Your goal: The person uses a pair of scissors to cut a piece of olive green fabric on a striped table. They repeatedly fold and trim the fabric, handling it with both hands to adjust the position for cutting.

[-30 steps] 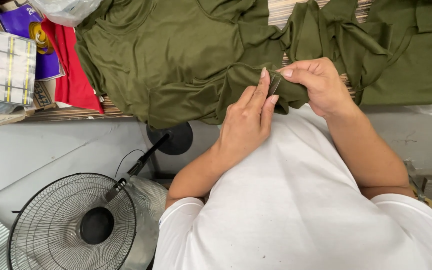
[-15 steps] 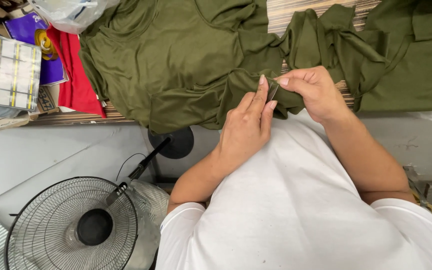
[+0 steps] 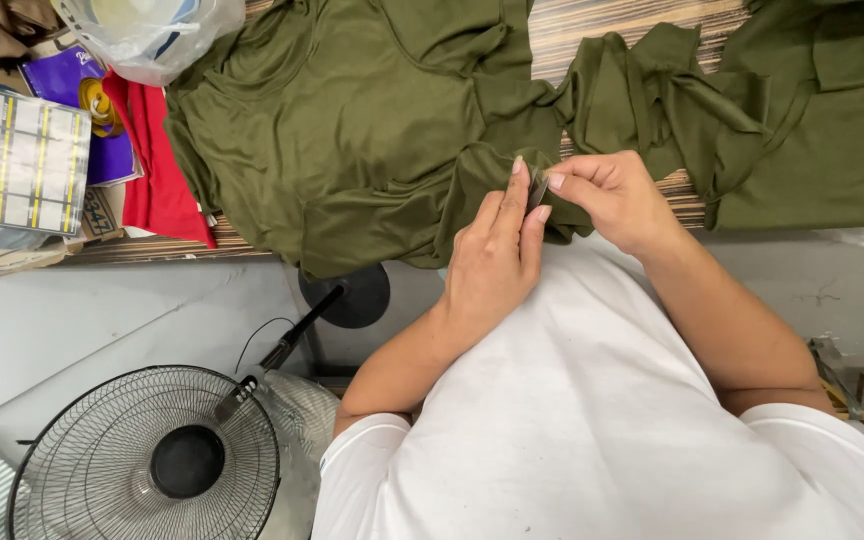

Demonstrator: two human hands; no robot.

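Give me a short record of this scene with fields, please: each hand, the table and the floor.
left hand: presses olive-green knit fabric, touches small dark tool
right hand: pinches the tool at the fabric edge
table: striped wooden tabletop, red cloth, clear plastic bag
floor: black wire-grille fan

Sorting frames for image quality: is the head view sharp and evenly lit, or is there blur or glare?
Head view: sharp, no motion blur on left hand or right hand; soft even light on the olive fabric; mild glare on the clear plastic bag; wide-angle bending at the edges.
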